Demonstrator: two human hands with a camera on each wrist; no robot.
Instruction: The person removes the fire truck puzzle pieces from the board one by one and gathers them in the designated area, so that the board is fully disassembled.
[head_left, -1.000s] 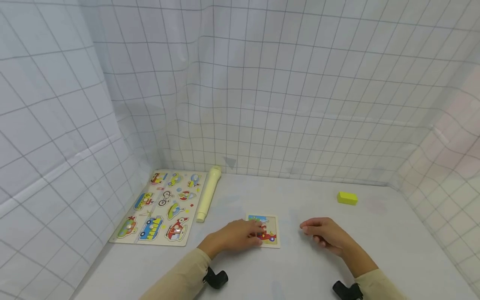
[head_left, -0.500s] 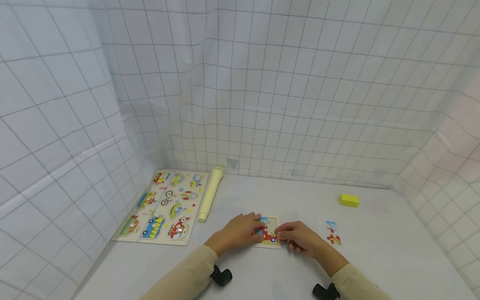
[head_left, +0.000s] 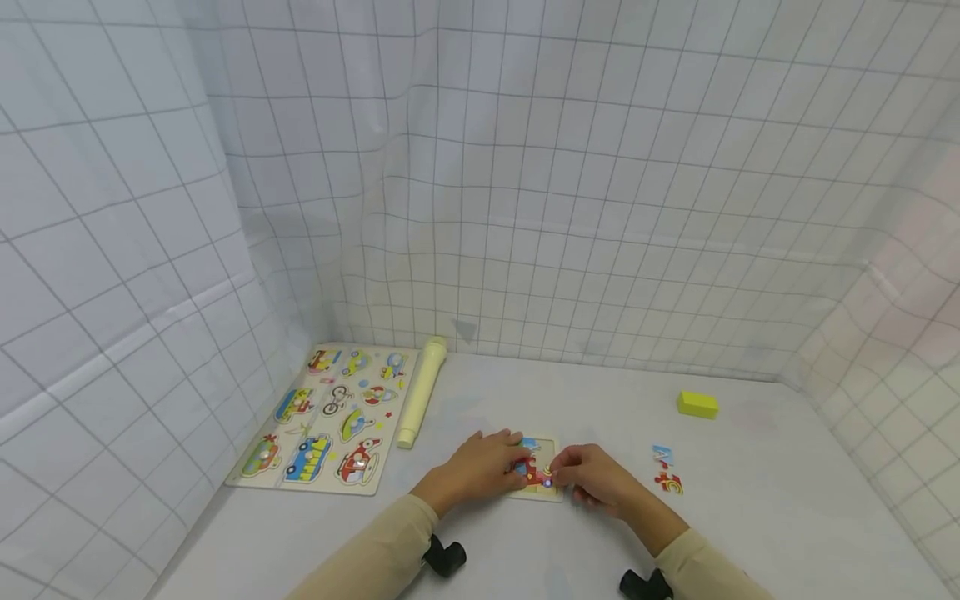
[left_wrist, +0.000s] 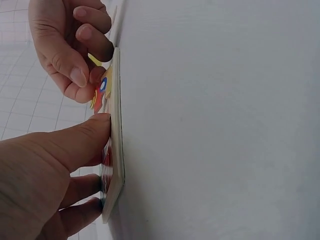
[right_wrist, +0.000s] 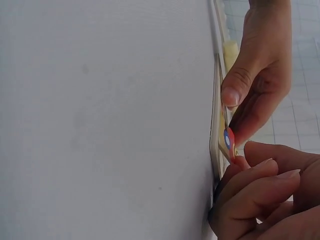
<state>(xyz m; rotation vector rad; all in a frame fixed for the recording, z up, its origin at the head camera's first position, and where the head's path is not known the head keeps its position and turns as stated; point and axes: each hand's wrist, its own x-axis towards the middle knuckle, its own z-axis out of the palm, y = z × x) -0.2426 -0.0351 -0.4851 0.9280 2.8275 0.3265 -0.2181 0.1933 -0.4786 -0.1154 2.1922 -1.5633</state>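
Observation:
A small jigsaw board [head_left: 546, 452] with a pale wooden frame and a red and blue picture lies on the table. My left hand [head_left: 478, 471] rests on its left side, thumb and fingertips pressing down on top. From the right, my right hand [head_left: 596, 479] pinches a red and yellow jigsaw piece [left_wrist: 102, 86] with a blue-ringed wheel. That piece is tilted up at the board's lower right; my fingers partly hide it. Right of this hand lie two loose jigsaw pieces, one blue and white [head_left: 662, 455], one red and yellow [head_left: 670, 482].
At the left, against the gridded curtain [head_left: 525, 208], lies a large peg puzzle board [head_left: 390, 427] with vehicle pieces. A pale yellow cylinder [head_left: 422, 392] with a wider end lies along its right edge. A yellow block [head_left: 697, 405] sits at the back right.
My right hand has moved left to the small board and now pinches a piece there. The two loose pieces, hidden before, show on the right. My left hand stays on the board.

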